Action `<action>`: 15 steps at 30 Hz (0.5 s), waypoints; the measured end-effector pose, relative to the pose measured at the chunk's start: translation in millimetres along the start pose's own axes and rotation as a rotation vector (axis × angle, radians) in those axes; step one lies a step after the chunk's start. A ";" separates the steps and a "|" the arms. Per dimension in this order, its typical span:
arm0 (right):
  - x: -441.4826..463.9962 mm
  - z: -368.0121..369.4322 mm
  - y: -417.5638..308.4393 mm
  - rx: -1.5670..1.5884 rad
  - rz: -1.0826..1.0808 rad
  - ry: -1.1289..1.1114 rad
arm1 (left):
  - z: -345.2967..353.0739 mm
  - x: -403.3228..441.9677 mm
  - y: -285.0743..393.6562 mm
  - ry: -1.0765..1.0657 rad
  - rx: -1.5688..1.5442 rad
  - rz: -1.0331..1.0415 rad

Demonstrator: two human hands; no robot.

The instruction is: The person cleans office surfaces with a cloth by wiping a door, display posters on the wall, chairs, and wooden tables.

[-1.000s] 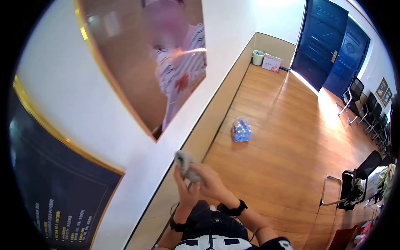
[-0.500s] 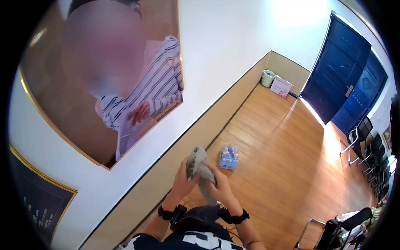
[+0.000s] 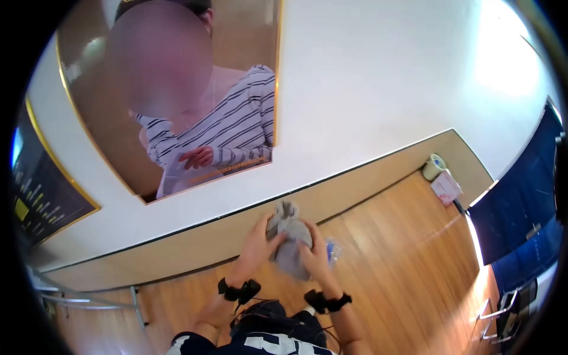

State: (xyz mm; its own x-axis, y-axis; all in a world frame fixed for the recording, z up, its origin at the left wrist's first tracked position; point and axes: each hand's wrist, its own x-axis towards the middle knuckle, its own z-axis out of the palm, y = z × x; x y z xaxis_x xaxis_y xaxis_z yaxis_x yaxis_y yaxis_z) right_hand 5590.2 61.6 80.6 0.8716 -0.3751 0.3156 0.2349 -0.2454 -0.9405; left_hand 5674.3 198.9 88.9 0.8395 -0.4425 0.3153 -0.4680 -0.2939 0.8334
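A grey cloth (image 3: pixel 291 251), bunched up and hanging a little at its lower end, is held between both hands in front of my body. My left hand (image 3: pixel 258 242) grips its left side, with the thumb across the front. On the right side, my right hand (image 3: pixel 315 254) has its fingers wrapped round the cloth. Both wrists wear black straps. The cloth's lower part is slightly blurred.
A framed poster (image 3: pixel 236 118) hangs on the white wall ahead. On the wooden floor lies a plastic-wrapped pack (image 3: pixel 332 251), partly behind my right hand. A bin (image 3: pixel 433 167) and box (image 3: pixel 446 188) stand near blue doors (image 3: pixel 523 195). Metal legs (image 3: pixel 137 305) stand at left, chairs (image 3: pixel 512 307) at right.
The view has turned, so the doors, bin and box sit further right and lower. The cloth looks more spread between my hands, and metal legs have come into view at left.
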 end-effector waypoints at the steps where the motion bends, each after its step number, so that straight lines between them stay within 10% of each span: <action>1: 15.8 -3.7 -2.8 0.021 -0.073 -0.050 | -3.1 14.1 5.0 0.055 0.017 0.054; 8: 180.3 67.8 -111.9 0.013 -0.764 -0.041 | -116.8 171.8 91.9 0.892 0.544 0.635; 15: 313.0 197.7 -172.5 -0.374 -1.101 0.222 | -243.0 287.8 74.8 0.899 0.419 0.798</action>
State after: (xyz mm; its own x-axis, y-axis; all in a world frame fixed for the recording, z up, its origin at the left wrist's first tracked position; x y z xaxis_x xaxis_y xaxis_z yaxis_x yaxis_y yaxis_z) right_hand 5907.6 163.2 316.7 0.1758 0.0636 0.9824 0.6399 -0.7657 -0.0650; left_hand 5948.1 255.4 352.3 0.0992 0.0601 0.9933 -0.8408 -0.5288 0.1159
